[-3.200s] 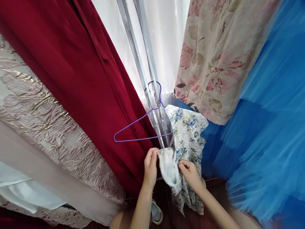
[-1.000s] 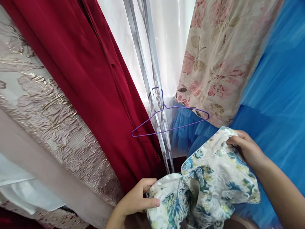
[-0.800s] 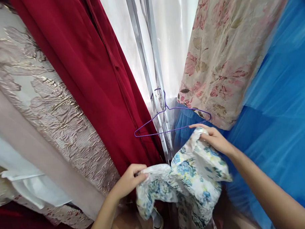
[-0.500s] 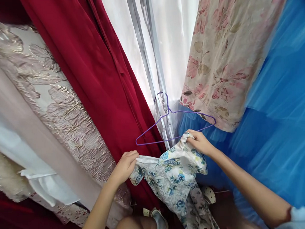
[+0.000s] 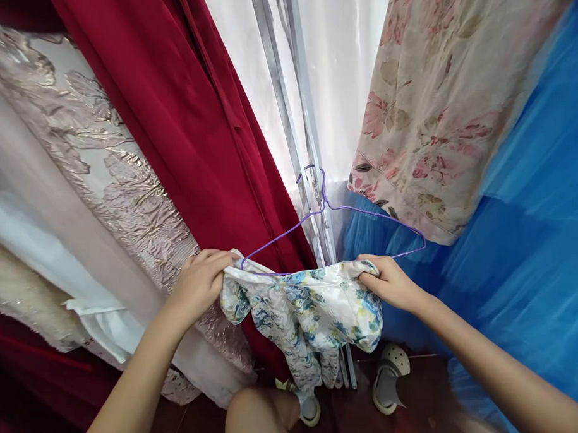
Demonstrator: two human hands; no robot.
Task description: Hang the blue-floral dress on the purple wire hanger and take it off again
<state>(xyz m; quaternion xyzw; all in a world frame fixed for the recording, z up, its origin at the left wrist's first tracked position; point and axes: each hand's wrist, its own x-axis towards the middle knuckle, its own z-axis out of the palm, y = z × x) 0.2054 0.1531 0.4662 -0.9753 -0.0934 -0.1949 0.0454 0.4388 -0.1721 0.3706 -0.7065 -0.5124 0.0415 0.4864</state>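
Note:
A white dress with blue and yellow flowers (image 5: 315, 304) is stretched between my two hands. My left hand (image 5: 203, 282) pinches its left shoulder, next to the left end of a purple hanger (image 5: 289, 231). Fingers of my right hand (image 5: 390, 279) grip the dress's right shoulder edge, below the hanger's right arm. The hanger's hook is at a grey metal pole. Its left end reaches into the dress's neck opening, while the right end stays outside, beyond my right hand. Part of the hanger's lower bar is hidden behind the fabric.
Grey metal poles (image 5: 287, 84) rise in the middle before a white curtain (image 5: 345, 63). A dark red gown (image 5: 181, 119) and a pale brocade dress (image 5: 131, 184) hang left. A pink-flowered garment (image 5: 423, 123) and blue tulle (image 5: 521, 233) hang right. Two clogs on feet stand below.
My left hand has moved left and up, bringing the dress's left shoulder onto the hanger's left end. The dress is spread wider, and its lower part has swung left.

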